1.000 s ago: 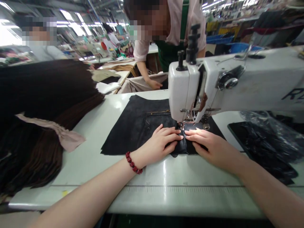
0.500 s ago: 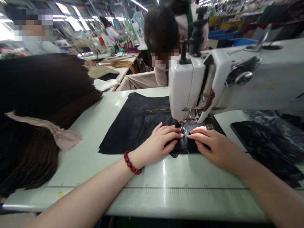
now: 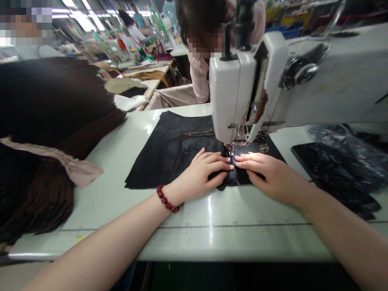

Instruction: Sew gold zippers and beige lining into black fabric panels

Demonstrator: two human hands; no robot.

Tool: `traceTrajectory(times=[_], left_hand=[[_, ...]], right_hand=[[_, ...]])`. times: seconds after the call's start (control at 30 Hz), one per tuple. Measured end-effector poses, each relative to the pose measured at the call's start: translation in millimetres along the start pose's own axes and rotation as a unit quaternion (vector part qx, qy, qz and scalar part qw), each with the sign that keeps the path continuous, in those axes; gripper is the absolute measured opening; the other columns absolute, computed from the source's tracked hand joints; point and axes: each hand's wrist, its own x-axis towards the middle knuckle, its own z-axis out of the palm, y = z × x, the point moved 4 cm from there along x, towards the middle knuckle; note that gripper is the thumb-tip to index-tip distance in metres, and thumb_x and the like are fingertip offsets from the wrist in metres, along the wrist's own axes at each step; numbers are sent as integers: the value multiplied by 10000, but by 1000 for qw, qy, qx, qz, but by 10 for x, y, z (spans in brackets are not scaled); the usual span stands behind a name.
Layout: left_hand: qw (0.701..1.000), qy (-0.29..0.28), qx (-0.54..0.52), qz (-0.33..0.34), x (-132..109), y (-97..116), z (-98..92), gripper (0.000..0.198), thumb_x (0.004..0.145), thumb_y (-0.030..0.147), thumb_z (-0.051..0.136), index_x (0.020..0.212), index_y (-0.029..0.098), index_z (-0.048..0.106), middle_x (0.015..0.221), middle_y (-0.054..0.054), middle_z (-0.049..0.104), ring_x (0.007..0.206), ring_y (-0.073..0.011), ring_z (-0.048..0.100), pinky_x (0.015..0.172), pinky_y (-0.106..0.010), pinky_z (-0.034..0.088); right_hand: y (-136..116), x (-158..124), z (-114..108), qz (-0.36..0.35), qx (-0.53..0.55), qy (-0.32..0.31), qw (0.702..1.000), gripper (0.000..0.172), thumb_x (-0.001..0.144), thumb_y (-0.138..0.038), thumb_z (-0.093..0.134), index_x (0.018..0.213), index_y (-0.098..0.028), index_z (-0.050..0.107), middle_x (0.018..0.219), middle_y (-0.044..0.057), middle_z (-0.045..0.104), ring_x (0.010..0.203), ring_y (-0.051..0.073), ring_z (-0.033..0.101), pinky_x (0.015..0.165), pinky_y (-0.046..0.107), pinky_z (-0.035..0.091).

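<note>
A black leather-like panel [image 3: 154, 157] with a zipper [image 3: 198, 132] set into it lies flat on the sewing table, its right part under the sewing machine [image 3: 226, 95]. My left hand [image 3: 207, 169] rests flat on the panel, fingers stretched out just left of the presser foot [image 3: 231, 150]. My right hand [image 3: 262, 171] lies on the panel to the right of the foot, fingers extended and angled toward it. Between both sets of fingertips runs a narrow strip with a seam line. The needle tip is too small to make out.
A tall stack of dark pieces [image 3: 54, 97] stands at the left, with a pale pink cloth strip [image 3: 75, 167] on it. Black pieces and clear plastic [image 3: 348, 161] lie at the right. A ruler scale [image 3: 212, 230] runs along the table's front. Another person [image 3: 198, 76] is behind the machine.
The whole view has shifted, so things sit slightly higher in the picture. My right fingertips have come a little closer to the presser foot and my left hand. The panel looks nearly unmoved.
</note>
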Motion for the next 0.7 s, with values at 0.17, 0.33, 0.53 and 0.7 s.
traceTrajectory(times=[0.17, 0.33, 0.53, 0.7], left_hand=[[1000, 12, -15, -19, 16, -24, 27, 250, 936, 421, 583, 1163, 327, 630, 1338, 26, 588, 1326, -213, 448, 1190, -550, 144], [1000, 17, -13, -16, 8, -29, 36, 257, 921, 399, 610, 1167, 324, 622, 1335, 19, 587, 1322, -205, 455, 1198, -535, 138], [999, 21, -20, -21, -1, -23, 23, 341, 911, 384, 623, 1240, 311, 568, 1346, -9, 581, 1337, -211, 445, 1198, -527, 150], [999, 23, -19, -14, 3, -9, 7, 312, 923, 391, 605, 1222, 307, 576, 1342, -14, 582, 1316, -207, 468, 1200, -516, 133]], right_hand=[[-3, 10, -10, 3, 8, 6, 1000, 357, 900, -134, 509, 1217, -236, 638, 1297, 36, 625, 1225, 197, 544, 1069, 379, 440], [-7, 10, -3, 0, 11, 1, 1000, 351, 898, -135, 508, 1213, -227, 634, 1297, 43, 619, 1227, 197, 535, 1071, 381, 433], [22, 17, 12, 24, -1, 22, 999, 343, 924, -137, 463, 1222, -223, 610, 1291, 58, 610, 1178, 192, 559, 1027, 390, 462], [49, 27, 48, 30, 4, -4, 1000, 369, 925, -140, 467, 1255, -245, 595, 1326, 40, 596, 1213, 194, 543, 1055, 403, 445]])
